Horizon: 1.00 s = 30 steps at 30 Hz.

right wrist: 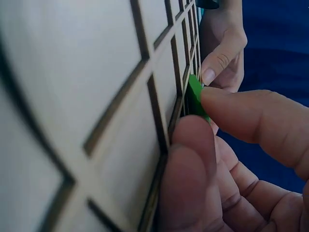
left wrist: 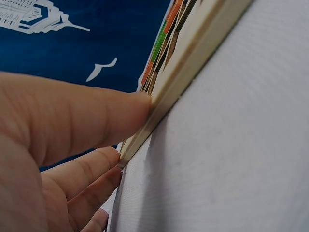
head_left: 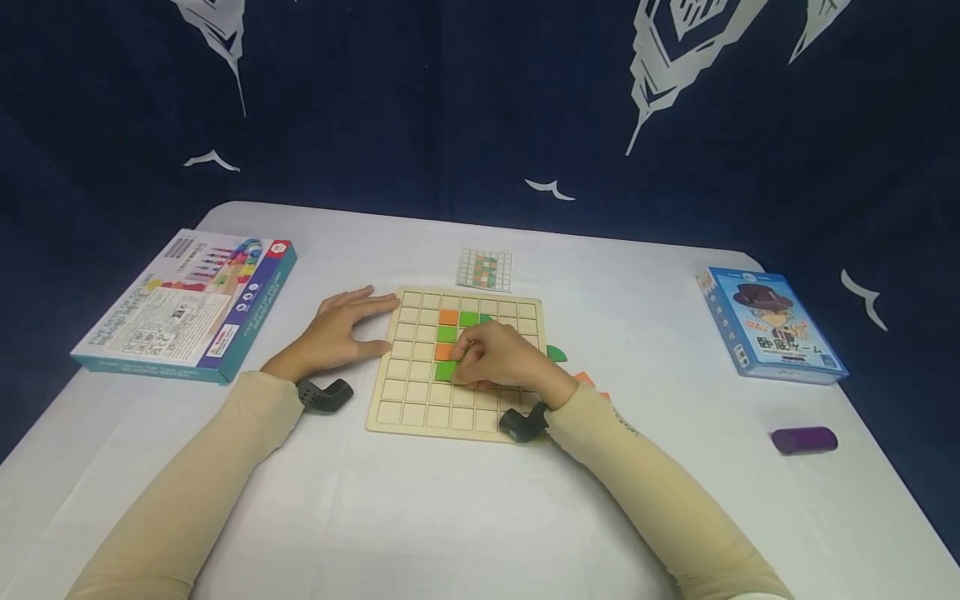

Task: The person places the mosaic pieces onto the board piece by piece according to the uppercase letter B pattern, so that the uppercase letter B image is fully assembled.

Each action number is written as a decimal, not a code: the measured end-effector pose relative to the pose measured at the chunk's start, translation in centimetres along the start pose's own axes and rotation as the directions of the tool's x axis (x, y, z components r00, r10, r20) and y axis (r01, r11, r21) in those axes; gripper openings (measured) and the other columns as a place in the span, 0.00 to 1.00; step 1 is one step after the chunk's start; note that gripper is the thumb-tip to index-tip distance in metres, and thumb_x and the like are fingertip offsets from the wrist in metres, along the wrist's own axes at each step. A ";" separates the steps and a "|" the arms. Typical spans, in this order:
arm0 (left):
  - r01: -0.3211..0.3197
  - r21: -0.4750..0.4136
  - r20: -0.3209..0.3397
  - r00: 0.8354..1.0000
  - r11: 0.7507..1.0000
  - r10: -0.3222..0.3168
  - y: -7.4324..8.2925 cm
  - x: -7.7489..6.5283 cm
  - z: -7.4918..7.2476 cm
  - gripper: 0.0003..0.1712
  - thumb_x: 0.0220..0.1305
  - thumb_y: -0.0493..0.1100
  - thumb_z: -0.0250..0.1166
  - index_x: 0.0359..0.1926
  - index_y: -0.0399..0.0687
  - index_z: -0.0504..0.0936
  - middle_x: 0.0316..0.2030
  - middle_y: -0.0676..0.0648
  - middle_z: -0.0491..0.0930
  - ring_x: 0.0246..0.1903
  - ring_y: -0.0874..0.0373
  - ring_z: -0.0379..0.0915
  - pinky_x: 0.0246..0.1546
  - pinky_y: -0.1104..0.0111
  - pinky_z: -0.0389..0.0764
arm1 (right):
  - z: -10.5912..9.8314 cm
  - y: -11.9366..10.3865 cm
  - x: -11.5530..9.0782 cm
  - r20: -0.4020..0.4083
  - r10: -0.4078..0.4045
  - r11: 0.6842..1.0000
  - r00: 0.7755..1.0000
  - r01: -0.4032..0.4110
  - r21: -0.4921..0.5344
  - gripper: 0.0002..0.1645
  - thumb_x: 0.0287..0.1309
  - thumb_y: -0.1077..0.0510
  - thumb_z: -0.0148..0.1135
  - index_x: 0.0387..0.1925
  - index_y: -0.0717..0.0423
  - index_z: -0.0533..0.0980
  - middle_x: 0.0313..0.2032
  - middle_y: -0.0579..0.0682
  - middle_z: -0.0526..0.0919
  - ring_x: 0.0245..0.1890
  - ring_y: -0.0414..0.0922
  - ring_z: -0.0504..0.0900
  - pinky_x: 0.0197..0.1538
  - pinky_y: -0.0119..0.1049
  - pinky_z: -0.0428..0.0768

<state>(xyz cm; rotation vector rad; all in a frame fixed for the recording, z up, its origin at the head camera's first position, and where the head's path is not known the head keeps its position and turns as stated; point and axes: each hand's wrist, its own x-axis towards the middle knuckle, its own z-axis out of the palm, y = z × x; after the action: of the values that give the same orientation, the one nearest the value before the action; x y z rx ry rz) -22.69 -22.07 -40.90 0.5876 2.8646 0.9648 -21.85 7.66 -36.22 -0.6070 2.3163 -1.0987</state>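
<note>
Head view downward, wrist views close, board (head_left: 414, 392) shared

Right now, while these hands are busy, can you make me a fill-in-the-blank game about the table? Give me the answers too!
1. The right hand pinches a small piece whose colour is ____.
2. The left hand touches the wooden board along its ____ edge.
3. The cylinder lying on the table is coloured ____.
4. The box with a hatted figure lies toward the person's ____ side.

Missing words: green; left; purple; right.
</note>
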 end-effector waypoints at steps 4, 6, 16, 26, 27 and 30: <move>0.001 -0.002 0.005 1.000 1.000 -0.001 0.1 0.0 -0.1 0.42 0.67 0.47 0.72 0.79 0.43 0.71 0.80 0.41 0.67 0.84 0.37 0.46 0.82 0.38 0.38 | 0.2 0.1 0.3 -0.001 -0.001 1.000 1.000 0.001 -0.003 0.11 0.59 0.65 0.77 0.42 0.61 0.84 0.26 0.45 0.86 0.21 0.40 0.81 0.30 0.30 0.81; 0.003 0.001 0.008 1.000 1.000 -0.003 0.2 0.0 -0.1 0.42 0.68 0.47 0.72 0.79 0.43 0.71 0.80 0.41 0.67 0.84 0.37 0.46 0.82 0.38 0.38 | 0.2 0.1 0.3 -0.001 0.000 1.000 1.000 0.000 -0.005 0.11 0.59 0.65 0.77 0.42 0.60 0.84 0.26 0.45 0.86 0.21 0.39 0.81 0.30 0.29 0.81; 0.007 0.005 0.006 1.000 1.000 -0.007 0.0 0.1 0.0 0.42 0.67 0.47 0.72 0.80 0.43 0.71 0.80 0.41 0.67 0.84 0.37 0.45 0.82 0.39 0.37 | 0.2 0.0 0.4 0.001 -0.010 1.000 1.000 0.010 -0.003 0.11 0.58 0.65 0.78 0.42 0.60 0.84 0.25 0.45 0.85 0.21 0.40 0.81 0.30 0.30 0.80; 0.006 0.004 0.005 1.000 1.000 -0.006 0.0 0.0 0.0 0.42 0.67 0.47 0.72 0.79 0.43 0.71 0.80 0.41 0.67 0.84 0.37 0.45 0.82 0.39 0.37 | -0.1 0.4 0.2 0.034 -0.030 0.997 0.999 0.028 0.069 0.11 0.61 0.65 0.76 0.44 0.62 0.85 0.27 0.45 0.86 0.23 0.40 0.81 0.32 0.31 0.83; 0.006 0.004 0.006 1.000 1.000 -0.006 0.0 0.0 0.0 0.42 0.68 0.47 0.72 0.79 0.43 0.71 0.80 0.41 0.67 0.84 0.37 0.45 0.82 0.39 0.37 | -0.3 0.5 0.1 0.046 -0.039 0.994 0.998 0.034 0.104 0.11 0.61 0.66 0.76 0.45 0.64 0.84 0.26 0.45 0.86 0.24 0.39 0.81 0.32 0.31 0.83; 0.009 0.003 0.009 1.000 1.000 -0.009 0.1 0.0 0.0 0.42 0.68 0.47 0.71 0.80 0.43 0.71 0.80 0.40 0.67 0.84 0.37 0.45 0.82 0.39 0.37 | -0.9 0.9 -0.2 0.083 -0.063 0.981 0.995 0.047 0.189 0.13 0.64 0.67 0.73 0.48 0.67 0.84 0.26 0.45 0.86 0.25 0.39 0.80 0.33 0.30 0.83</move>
<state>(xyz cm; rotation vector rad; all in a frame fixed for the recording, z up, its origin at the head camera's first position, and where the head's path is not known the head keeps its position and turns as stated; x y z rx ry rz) -22.67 -22.01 -40.84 0.5774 2.8595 0.9540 -22.39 8.78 -36.36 -0.6371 2.1026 -1.2714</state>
